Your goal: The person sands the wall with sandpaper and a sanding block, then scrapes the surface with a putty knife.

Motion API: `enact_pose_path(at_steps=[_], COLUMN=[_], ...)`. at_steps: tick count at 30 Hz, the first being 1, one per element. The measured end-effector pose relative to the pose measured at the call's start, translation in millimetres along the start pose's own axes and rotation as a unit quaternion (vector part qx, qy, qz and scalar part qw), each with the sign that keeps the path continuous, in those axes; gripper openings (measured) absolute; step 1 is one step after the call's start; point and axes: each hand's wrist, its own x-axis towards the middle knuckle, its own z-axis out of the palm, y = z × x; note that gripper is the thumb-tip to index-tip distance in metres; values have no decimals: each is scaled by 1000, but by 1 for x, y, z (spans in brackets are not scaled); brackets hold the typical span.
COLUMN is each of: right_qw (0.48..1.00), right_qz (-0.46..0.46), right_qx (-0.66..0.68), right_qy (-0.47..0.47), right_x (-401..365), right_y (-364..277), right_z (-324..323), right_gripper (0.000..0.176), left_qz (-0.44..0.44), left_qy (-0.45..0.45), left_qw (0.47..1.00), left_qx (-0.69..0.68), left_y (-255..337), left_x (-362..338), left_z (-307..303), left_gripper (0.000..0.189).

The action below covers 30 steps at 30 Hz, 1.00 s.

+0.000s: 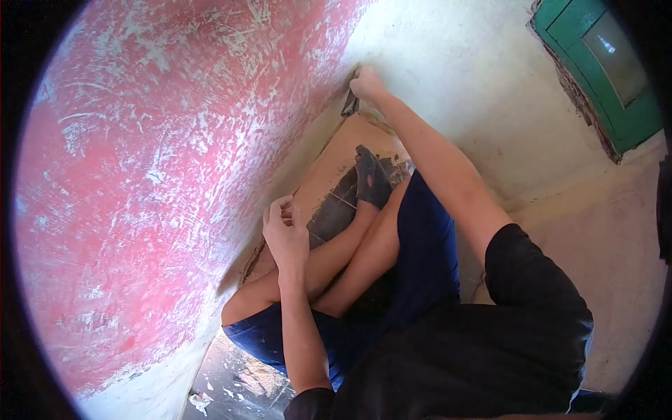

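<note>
The scraper [350, 105] sits pressed into the corner where the red wall [175, 175] meets the cream wall [448, 49], your right hand [367, 82] closed around it. Your left hand [285, 234] rests half-curled, empty, against your leg [336, 252]. Too steep an angle could gouge plaster.

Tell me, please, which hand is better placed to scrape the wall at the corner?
The right hand: it grips the scraper against the wall at the corner, arm outstretched. The left hand rests curled on the leg.

The right hand [367, 84] hides most of the scraper [349, 106] — only its dark blade shows.
</note>
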Motion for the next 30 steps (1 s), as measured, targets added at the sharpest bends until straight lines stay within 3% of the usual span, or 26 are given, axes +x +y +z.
enact_pose_path(at_steps=[2, 4, 5, 7, 9, 11, 13, 15, 18, 19, 21, 22, 23, 25, 27, 30], right_qw=[984, 968, 973, 997, 999, 998, 996, 971, 965, 951, 986, 991, 995, 996, 997, 998], right_qz=[8, 140, 146, 26, -37, 18, 60, 124, 106, 209, 113, 17, -85, -28, 25, 43], right_qx=[19, 57, 34, 24, 14, -60, -27, 93, 4, 148, 50, 123, 54, 78, -65, 31], right_qy=[-175, -198, -173, -66, -7, -15, -67, -183, -240, -172, -110, -50, 26, 38, 17, -43], right_x=[16, 46, 54, 71, 77, 32, -5, -36, 16, 36, 48, 70, 89, 64, 38, -20], right_y=[4, -36, -52, -62, -57, -62, -13, 11, -16, -13, -56, -40, -51, -74, -70, -7], right_z=[-6, -54, -81, -116, -109, -85, -21, 7, -25, -21, -98, -99, -110, -117, -83, -5], right_gripper=[27, 31, 29, 25, 26, 26, 32, 34, 32, 34, 26, 21, 20, 21, 24, 18], left_qz=[-16, -19, -22, -14, -6, -18, -10, -3, -34, -28, -25, -14, -3, -3, 13, -19], left_qy=[3, 3, 7, 14, 17, 5, 10, 14, 4, 5, 3, 10, 13, 3, 14, 3], left_qw=[1000, 1000, 1000, 1000, 1000, 1000, 1000, 1000, 999, 1000, 1000, 1000, 1000, 1000, 1000, 1000], left_qx=[-13, -8, -6, -13, -13, -7, -4, 2, 4, 6, 4, 2, 2, 7, 7, 3], left_y=[-5, -5, -3, 5, 6, 8, 3, -2, -7, -6, 0, 4, 7, 4, 3, -1], left_x=[-2, 0, -1, 4, 1, 2, 1, 3, -4, -3, 0, 3, 3, -1, 7, 1], left_z=[-2, -5, -5, -3, -2, 0, 4, 0, -5, -6, -4, -3, -1, 3, 6, 3], left_gripper=[21, 21, 21, 21, 21, 22, 22, 23, 20, 21, 23, 22, 21, 21, 20, 20])
